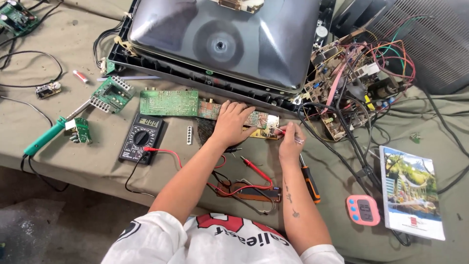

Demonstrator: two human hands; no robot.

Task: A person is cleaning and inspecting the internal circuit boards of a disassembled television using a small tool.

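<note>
Left hand: my left hand [232, 122] lies palm down, fingers spread, pressing on the long circuit board [215, 108]; it grips nothing.
Right hand: my right hand [290, 138] is pinched shut around a thin red-tipped tool [281, 130], its tip at the board's right end.
Circuit board: flat on the grey-green cloth [97, 161], just in front of the picture tube [222, 41], touching a green board [169, 102] on its left.
Multimeter: the black multimeter [141, 138] sits left of my left forearm, its red probe [255, 169] lying loose between my arms.
Nearby: an orange-handled screwdriver [310, 182] beside my right wrist; a green soldering iron [47, 137] far left; a pink timer [363, 209] and a booklet [412, 191] to the right.
</note>
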